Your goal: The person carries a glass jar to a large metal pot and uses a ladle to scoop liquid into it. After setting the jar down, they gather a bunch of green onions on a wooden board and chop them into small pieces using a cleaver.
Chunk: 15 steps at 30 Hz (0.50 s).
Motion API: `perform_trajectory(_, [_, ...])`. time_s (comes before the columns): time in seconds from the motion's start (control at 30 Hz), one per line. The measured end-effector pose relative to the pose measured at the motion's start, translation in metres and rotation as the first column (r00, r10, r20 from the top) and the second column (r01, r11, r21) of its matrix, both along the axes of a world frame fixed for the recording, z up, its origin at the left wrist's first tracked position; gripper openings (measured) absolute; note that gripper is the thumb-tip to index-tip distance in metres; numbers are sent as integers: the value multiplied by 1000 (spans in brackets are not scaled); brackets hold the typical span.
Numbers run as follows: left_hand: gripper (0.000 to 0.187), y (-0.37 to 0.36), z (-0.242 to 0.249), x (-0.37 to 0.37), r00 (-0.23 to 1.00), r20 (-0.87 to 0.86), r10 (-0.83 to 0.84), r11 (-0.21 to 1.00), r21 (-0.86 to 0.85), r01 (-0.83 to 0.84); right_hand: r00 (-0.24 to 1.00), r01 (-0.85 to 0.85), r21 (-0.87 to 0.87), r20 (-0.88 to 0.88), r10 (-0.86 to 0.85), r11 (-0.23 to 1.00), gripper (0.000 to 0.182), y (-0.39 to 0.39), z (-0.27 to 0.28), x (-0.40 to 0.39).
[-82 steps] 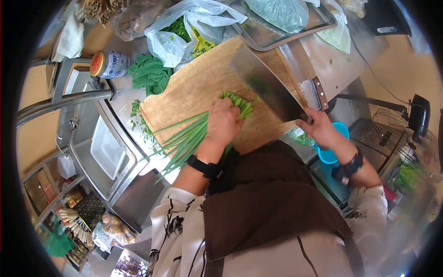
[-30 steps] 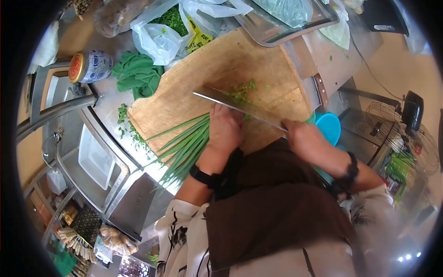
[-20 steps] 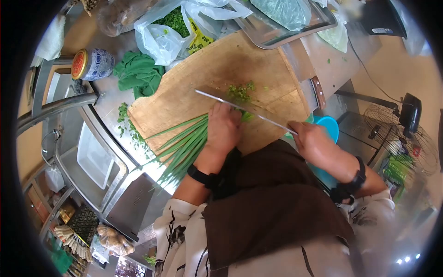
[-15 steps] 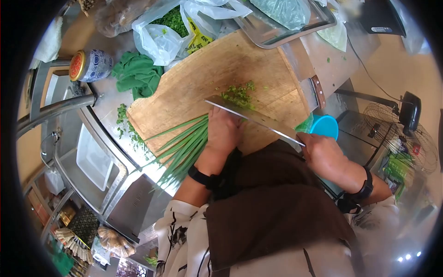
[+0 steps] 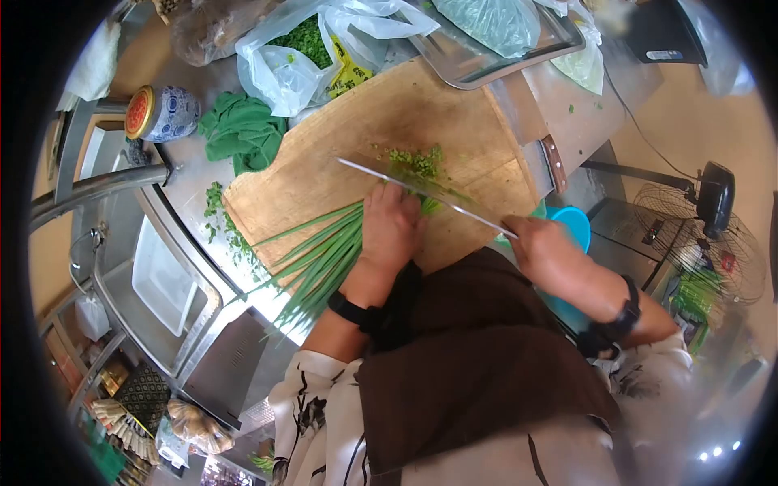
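In the head view, my right hand (image 5: 551,253) is closed around the handle of a kitchen knife (image 5: 454,206). Its thin blade slants up and left over a wooden cutting board (image 5: 312,162), just beyond the fingers of my left hand (image 5: 392,227). Those fingers are curled and press down on a bunch of scallions (image 5: 328,247). The long green stalks fan out to the left past the board's edge. Chopped green pieces (image 5: 417,162) lie in a small heap on the far side of the blade.
A green cloth (image 5: 243,134) and a blue-white jar (image 5: 174,112) stand left of the board. Behind it are a plastic bag of chopped greens (image 5: 304,49) and a metal tray (image 5: 486,77). Another knife's wooden handle (image 5: 554,164), a blue bucket (image 5: 574,223) and a fan (image 5: 717,206) are right.
My right hand and the knife have shifted left, so the blade tip reaches farther over the board. My left hand stays on the scallions almost unmoved.
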State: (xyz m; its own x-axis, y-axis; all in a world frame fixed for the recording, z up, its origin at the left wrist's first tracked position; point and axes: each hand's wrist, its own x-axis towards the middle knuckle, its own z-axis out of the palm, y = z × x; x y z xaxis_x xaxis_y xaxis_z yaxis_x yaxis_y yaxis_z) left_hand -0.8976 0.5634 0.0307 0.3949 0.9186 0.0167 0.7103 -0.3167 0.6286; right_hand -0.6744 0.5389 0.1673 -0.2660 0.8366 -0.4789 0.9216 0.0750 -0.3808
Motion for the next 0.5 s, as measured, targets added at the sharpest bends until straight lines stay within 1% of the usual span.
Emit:
perform_trajectory(0.07, [26, 1, -4, 1, 999, 49, 11, 998, 68, -15, 999, -19, -55, 39, 21, 998, 11, -9, 21, 3])
perform_trajectory(0.13, [18, 4, -5, 4, 994, 102, 43, 990, 132, -56, 995, -15, -118, 91, 26, 993, 12, -10, 31, 0])
perform_trajectory(0.17, [19, 4, -4, 5, 990, 129, 57, 984, 159, -77, 995, -8, -125, 101, 20, 992, 12, -10, 25, -2])
perform_trajectory(0.27, [20, 5, 3, 3, 992, 114, 49, 991, 119, -63, 994, -9, -145, 110, 25, 989, 12, 3, -10, -12])
perform_trajectory(0.3, [18, 2, 1, 2, 996, 83, 36, 995, 89, -43, 994, -18, -154, 100, 34, 988, 12, 12, -23, -20])
perform_trajectory(0.37, [20, 1, -3, 0, 1000, 21, 10, 999, 38, -11, 996, -45, -78, 71, 51, 996, 12, 18, -59, -29])
perform_trajectory(0.4, [18, 2, -1, 1, 1000, 11, 17, 999, 31, -18, 996, -63, -35, 56, 64, 997, 15, 23, -68, -31])
perform_trajectory(0.5, [16, 0, 5, 1, 1000, -8, 9, 1000, 19, -9, 997, -71, 3, -17, 71, 997, 15, 31, -53, -26])
